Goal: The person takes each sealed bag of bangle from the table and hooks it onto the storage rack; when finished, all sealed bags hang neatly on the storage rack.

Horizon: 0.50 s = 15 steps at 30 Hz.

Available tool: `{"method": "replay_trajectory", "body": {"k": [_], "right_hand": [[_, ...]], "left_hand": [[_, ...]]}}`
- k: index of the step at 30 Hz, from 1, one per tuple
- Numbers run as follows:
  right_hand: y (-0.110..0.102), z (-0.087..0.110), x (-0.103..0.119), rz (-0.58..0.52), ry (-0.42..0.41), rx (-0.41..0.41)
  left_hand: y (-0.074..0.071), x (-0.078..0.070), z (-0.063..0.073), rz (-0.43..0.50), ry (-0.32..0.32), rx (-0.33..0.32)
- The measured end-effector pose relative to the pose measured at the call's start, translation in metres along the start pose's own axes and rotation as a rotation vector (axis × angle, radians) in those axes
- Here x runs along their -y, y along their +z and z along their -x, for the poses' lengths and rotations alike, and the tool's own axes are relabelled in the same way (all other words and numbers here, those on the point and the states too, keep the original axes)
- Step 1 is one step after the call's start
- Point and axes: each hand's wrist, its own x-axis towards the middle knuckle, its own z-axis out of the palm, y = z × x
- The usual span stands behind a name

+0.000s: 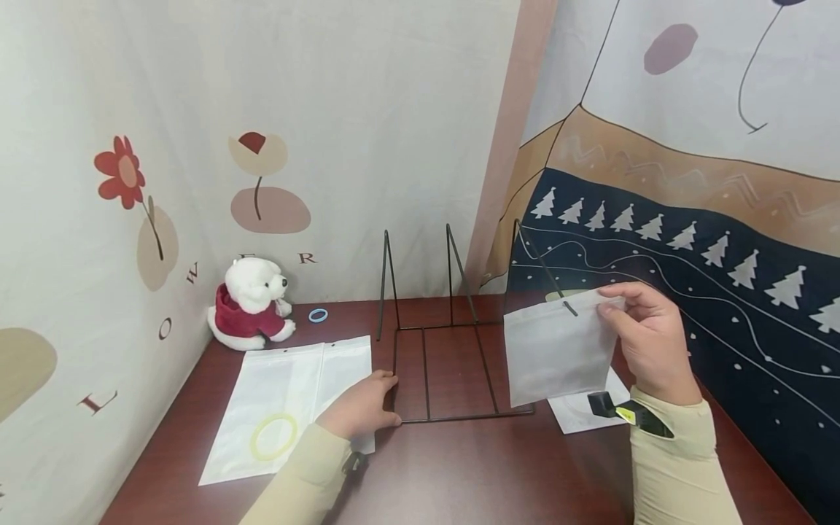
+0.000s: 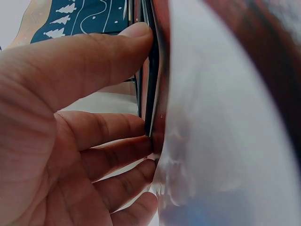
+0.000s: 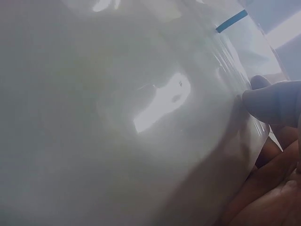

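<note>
A black wire rack (image 1: pixel 426 372) lies on the table, with several thin prongs rising from it. My left hand (image 1: pixel 361 405) is at its front left corner. In the left wrist view the thumb and fingertips touch a dark rod (image 2: pixel 151 84), spaced apart along it. With thumb and index finger my right hand (image 1: pixel 646 339) pinches the upper right corner of a whitish plastic bag (image 1: pixel 558 357). The tip of the right prong (image 1: pixel 569 309) shows in front of the bag near its top edge. The bag (image 3: pixel 117 117) fills most of the right wrist view, thumb at its edge.
Left of the rack lie whitish bags (image 1: pixel 262 386), with a yellow ring (image 1: pixel 254 441) showing on one. A white plush bear (image 1: pixel 252 306) in red sits behind them beside a small blue ring (image 1: pixel 318 315). Another white sheet-like item (image 1: pixel 577 415) lies under the held bag. Fabric walls (image 1: pixel 367 146) border the table.
</note>
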Motion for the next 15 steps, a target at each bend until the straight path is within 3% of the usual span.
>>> {"method": "replay_trajectory", "body": {"k": [9,15], "right_hand": [[-0.002,-0.002,-0.004,-0.03,-0.006,0.017],[-0.009,-0.002,-0.011,-0.103,-0.001,0.11]], "left_hand": [[-0.001,0.0,0.001,-0.001,-0.004,-0.001],[0.0,0.0,0.001,0.001,0.001,-0.001]]}}
